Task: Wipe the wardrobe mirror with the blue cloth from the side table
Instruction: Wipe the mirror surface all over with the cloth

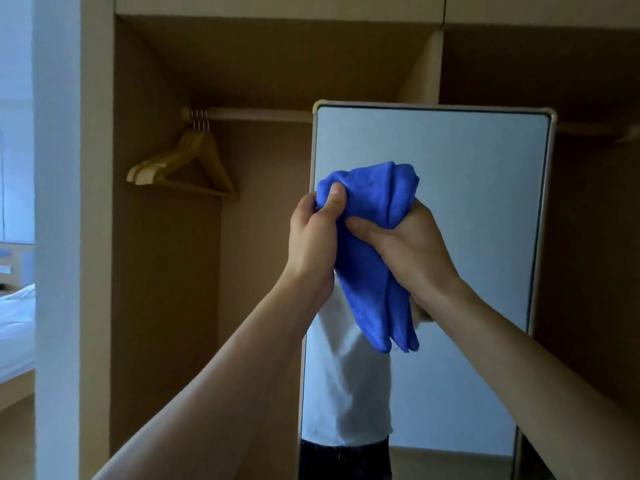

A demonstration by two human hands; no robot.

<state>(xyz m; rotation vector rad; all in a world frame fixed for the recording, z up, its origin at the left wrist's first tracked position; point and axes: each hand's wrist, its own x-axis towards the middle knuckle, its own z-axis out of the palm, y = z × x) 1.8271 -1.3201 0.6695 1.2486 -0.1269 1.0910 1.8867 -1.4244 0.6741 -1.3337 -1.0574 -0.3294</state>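
Cloth point(372, 244), blue and bunched, is held up in front of the mirror point(478, 209) by both hands, with its loose ends hanging down below the wrists. Whether it touches the glass cannot be told. Left hand point(317, 237) is closed on the cloth's upper left edge, thumb pressed over the fabric. Right hand point(412, 247) is wrapped around the cloth's middle from the right, fingers curled tight into the folds. Both forearms are extended forward from the bottom of the view. Mirror is a tall panel with a pale frame and rounded corners, standing upright in front of the open wardrobe point(166, 271). A white shirt and dark trousers are reflected in the lower left part of the glass, partly covered by the cloth. Behind and left of the mirror, a rail point(249, 115) runs across the wardrobe interior, and several wooden hangers point(187, 161) are hung together near its left end. At far left, past the wardrobe's side panel, part of a bed point(15, 327) with white bedding is seen.
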